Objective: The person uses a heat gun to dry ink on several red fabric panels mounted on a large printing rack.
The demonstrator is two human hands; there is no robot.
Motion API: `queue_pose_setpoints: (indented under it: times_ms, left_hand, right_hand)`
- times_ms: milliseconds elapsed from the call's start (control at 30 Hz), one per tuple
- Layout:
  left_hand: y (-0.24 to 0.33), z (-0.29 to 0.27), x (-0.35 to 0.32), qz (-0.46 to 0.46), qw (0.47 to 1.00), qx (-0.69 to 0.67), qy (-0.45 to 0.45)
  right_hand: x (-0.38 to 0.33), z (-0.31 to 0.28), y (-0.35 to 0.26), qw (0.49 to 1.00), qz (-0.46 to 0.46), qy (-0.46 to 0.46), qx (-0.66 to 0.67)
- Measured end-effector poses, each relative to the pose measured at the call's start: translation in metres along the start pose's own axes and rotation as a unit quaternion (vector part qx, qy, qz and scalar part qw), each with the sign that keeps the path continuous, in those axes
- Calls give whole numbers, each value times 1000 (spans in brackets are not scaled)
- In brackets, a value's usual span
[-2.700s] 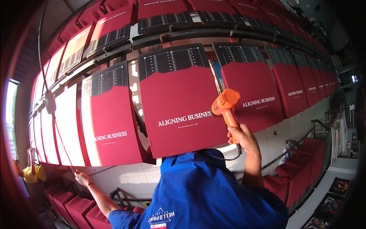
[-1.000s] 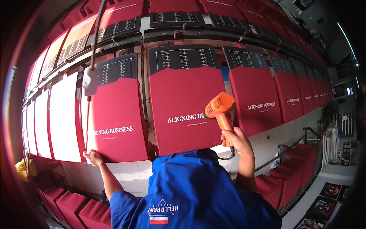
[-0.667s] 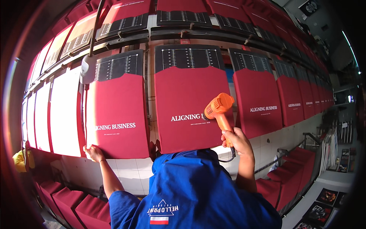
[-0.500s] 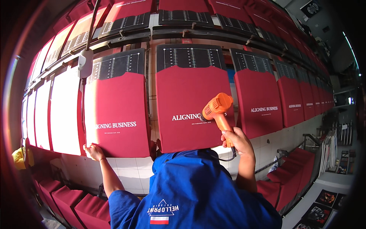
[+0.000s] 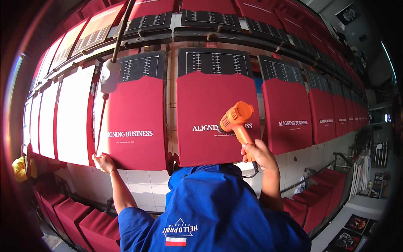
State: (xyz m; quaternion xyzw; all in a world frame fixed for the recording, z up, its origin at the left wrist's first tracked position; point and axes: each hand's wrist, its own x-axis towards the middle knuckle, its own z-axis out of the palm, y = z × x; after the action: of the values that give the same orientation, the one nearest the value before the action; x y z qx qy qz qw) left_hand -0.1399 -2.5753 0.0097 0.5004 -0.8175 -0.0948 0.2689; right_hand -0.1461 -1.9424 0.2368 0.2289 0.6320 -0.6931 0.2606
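My right hand [image 5: 261, 154] grips the handle of an orange heat gun [image 5: 237, 117]. Its nozzle points left, just over the white lettering on a dark red cloth [image 5: 212, 101] that covers a black board with white ruler marks. A cord leaves the handle's bottom and passes behind my body. At the near edge of the neighbouring red cloth [image 5: 142, 105], my left hand [image 5: 104, 163] is closed around a thin cable [image 5: 100, 126]. That cable runs up taut to a hanging pale socket box [image 5: 110, 76]. Part of the gun hides some of the lettering.
More red-covered boards [image 5: 286, 109] line both sides, those at left glaring in sunlight. A dark metal rail [image 5: 210, 35] and another row lie beyond. Behind me are red-covered boards [image 5: 100, 224]. A person in yellow [image 5: 19, 169] is at the far left.
The hanging socket box and its cable have swung to the right, so the cable now slants down to my left hand. The heat gun stays over the same lettering.
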Motion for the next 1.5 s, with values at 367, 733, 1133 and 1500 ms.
queue_pose_setpoints:
  times_ms: [367, 733, 1133, 1500]
  left_hand:
    - [11, -7, -4, -7, 1000, -26, 2]
    - [-14, 8, 2, 15, 999, -42, 20]
    - [-23, 26, 5, 14, 998, -65, 5]
    - [-8, 11, -2, 18, 1000, -17, 10]
  right_hand:
    - [6, 12, 0, 999, -8, -22, -31]
    - [10, 21, -4, 997, -5, -55, -48]
    - [17, 30, -5, 997, 4, -70, -23]
    - [24, 47, -6, 996, -1, -75, -54]
